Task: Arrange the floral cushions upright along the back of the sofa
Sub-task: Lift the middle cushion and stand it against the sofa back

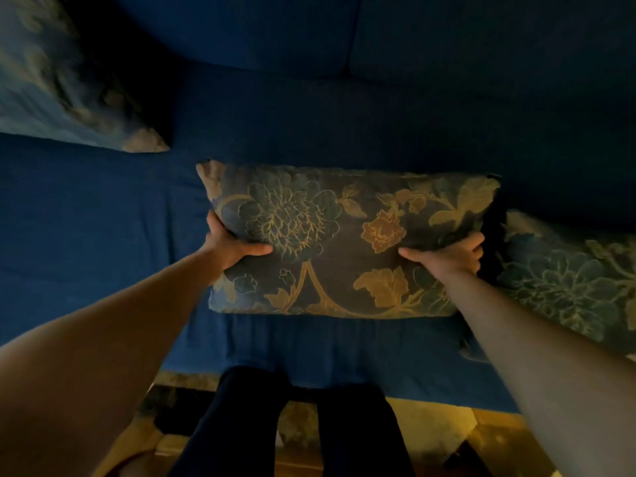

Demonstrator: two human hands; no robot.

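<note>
A dark floral cushion with gold flowers and leaves is held over the middle of the blue sofa seat. My left hand grips its left edge, thumb on the front face. My right hand grips its right edge the same way. A second floral cushion leans at the upper left against the sofa back, blurred. A third floral cushion lies at the right, beside the held one. The sofa back runs along the top of the view.
My legs in dark trousers stand against the sofa's front edge. A patterned rug and wooden floor show below the sofa. The scene is dim.
</note>
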